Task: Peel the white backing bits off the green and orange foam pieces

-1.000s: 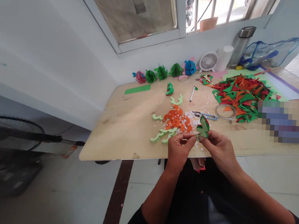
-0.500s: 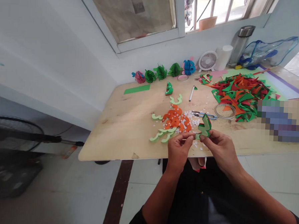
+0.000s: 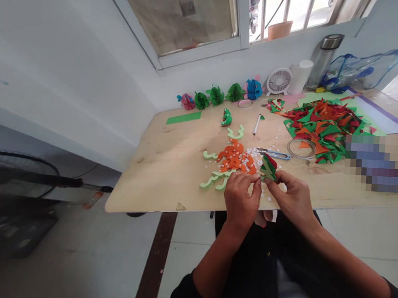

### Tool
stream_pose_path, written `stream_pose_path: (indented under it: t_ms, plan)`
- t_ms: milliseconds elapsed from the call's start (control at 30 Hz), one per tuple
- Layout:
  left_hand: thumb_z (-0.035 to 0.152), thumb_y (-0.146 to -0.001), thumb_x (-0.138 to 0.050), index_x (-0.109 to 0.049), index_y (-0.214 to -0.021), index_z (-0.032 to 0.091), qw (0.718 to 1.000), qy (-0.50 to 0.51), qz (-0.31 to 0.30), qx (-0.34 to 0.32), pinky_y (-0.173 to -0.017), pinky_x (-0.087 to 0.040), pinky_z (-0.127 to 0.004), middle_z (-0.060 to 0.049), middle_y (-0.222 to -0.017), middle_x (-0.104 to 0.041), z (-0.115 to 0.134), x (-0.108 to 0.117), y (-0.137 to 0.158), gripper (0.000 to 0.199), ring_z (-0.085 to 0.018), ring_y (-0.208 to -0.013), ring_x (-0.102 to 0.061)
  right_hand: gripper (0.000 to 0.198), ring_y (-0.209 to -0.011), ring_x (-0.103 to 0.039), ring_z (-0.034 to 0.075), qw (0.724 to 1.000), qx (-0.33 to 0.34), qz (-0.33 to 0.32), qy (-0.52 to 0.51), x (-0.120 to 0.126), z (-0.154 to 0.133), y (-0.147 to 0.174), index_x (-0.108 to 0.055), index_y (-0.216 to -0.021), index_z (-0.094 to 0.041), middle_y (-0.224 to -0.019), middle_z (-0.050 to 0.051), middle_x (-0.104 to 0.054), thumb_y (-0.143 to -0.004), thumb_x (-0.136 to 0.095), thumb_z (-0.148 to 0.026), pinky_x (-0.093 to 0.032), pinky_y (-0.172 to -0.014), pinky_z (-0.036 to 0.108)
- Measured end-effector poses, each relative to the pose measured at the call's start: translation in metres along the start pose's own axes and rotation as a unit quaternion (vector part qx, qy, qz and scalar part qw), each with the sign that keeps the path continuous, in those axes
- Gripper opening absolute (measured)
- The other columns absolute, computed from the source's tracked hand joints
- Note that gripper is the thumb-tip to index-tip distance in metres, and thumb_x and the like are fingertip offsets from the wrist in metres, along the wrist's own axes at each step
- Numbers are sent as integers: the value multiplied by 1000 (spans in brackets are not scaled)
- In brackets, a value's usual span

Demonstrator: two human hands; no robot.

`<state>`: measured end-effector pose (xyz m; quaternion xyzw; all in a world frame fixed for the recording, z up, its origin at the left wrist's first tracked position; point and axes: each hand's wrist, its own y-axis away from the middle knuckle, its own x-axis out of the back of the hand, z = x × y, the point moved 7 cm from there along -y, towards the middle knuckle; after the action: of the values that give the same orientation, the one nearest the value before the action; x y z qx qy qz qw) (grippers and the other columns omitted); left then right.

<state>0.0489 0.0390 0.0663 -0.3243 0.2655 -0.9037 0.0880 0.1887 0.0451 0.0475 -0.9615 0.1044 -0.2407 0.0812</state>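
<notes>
“Layered paper cutout [image 3: 268, 167]: what could go wrong?”

“It is pinched by the right hand [image 3: 293, 196] over the near part of the table [image 3: 158, 164]; at the left hand [image 3: 242, 196], fingertips are pressed together beside it, anything between them indiscernible. Layers could be creased by overtight pinching, loose white bits [image 3: 253, 153] scattered by a brushing wrist”

“Surroundings?”

“Paper scraps [image 3: 323, 124] are heaped at the right; the far side is bounded by wall [image 3: 219, 70] and window [image 3: 182, 23]”
</notes>
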Motion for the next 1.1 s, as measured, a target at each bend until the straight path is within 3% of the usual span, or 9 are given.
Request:
stream_pose_path:
  t_ms: [200,500,600,667,733,833,933,1000,1100]
  plan:
    - [11,-81,-60,-67,-79,17,1000,-17,-12,-12,-75,-49,-33,-5,-76,-71,-1,-4,2,10,-19,-77,-61,16,-56,-51,15,999,31,25,27,-2,-1,0,-61,-68,-19,-58,-2,-54,-79,-58,-32,-39,-56,25]
    - [10,-78,-58,-61,-67,17,994,-105,-8,-13,-69,-44,-31,-4,-67,-65,-1,-5,-4,13,-19,-71,-57,14,-58,-55,16,999,39,12,20,-9,-2,-5,-64,-71,-19,-61,-1,-59,-77,-58,-30,-42,-59,25]
    - [9,-75,-57,-59,-65,18,997,-78,-18,9,-69,-43,-31,-4,-67,-64,-3,-3,-5,14,-19,-72,-57,14,-58,-54,16,1000,18,9,-3,-8,1,-3,-64,-70,-19,-59,-1,-57,-76,-60,-32,-42,-59,26]
    - [9,-74,-56,-59,-64,18,997,-4,-47,65,-67,-43,-29,-2,-65,-63,-11,-5,-6,14,-17,-70,-57,18,-55,-54,16,998,-29,-17,-51,-10,7,-1,-63,-69,-19,-57,-1,-58,-76,-62,-36,-42,-55,26]
    - [12,-73,-56,-60,-63,18,978,108,-93,153,-63,-43,-26,0,-64,-63,-24,-12,-6,13,-15,-65,-57,23,-50,-53,15,985,-95,-56,-132,-15,15,1,-62,-69,-19,-55,-1,-59,-75,-65,-41,-39,-48,26]
    - [19,-71,-58,-61,-63,17,910,274,-137,280,-59,-42,-24,0,-61,-62,-42,-25,-2,9,-12,-59,-56,28,-44,-51,14,946,-182,-94,-252,-21,24,4,-62,-71,-19,-54,-2,-61,-70,-72,-46,-35,-42,25]
    - [23,-69,-60,-61,-63,16,861,351,-143,340,-58,-41,-22,0,-58,-62,-52,-32,0,9,-11,-57,-56,30,-42,-50,13,917,-226,-99,-313,-22,31,2,-61,-69,-20,-54,-3,-61,-65,-77,-45,-35,-42,25]
    - [25,-71,-60,-62,-63,16,869,331,-156,333,-57,-40,-22,0,-58,-63,-55,-33,2,12,-12,-57,-56,30,-45,-50,12,912,-233,-89,-326,-18,36,-1,-61,-67,-19,-56,-3,-61,-62,-79,-43,-37,-45,24]
    - [27,-74,-59,-64,-63,16,914,238,-179,275,-56,-41,-23,-2,-61,-64,-53,-36,5,16,-13,-58,-55,28,-51,-51,12,914,-217,-79,-334,-10,38,-4,-62,-64,-19,-58,-2,-61,-61,-81,-40,-40,-50,24]
